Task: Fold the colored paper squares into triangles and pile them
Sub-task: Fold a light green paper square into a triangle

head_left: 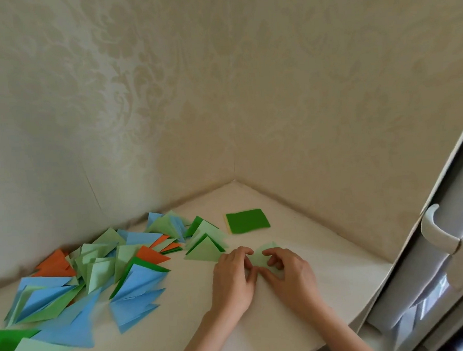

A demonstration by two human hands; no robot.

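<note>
While both hands work at the middle of the bench (pixel 294 225), the head view shows a pale green paper (pixel 265 255) lying flat on the surface between them. Left hand (pixel 234 278): fingers curled, tips pressing down on the paper's left edge. Right hand (pixel 289 273): fingers bent, thumb and fingertips pinching the paper's right side; a point of the sheet sticks up beyond the knuckles. Whether the fold is closed cannot be told, as the hands cover most of the sheet.

Just left of the hands lies a pale green folded triangle (pixel 203 253), the nearest member of the pile of folded triangles (pixel 101 273), which spreads loosely across the bench's left half in blue, orange, light green and dark green; pieces overlap and several stand partly open. Behind the hands, apart from them, sits a small stack of unfolded squares (pixel 247 221), dark green on top, with a yellow edge showing at its left side.

Patterned wallpaper (pixel 221 95) meets at the corner behind the bench. A white door handle (pixel 433 228) sits at the right.
</note>
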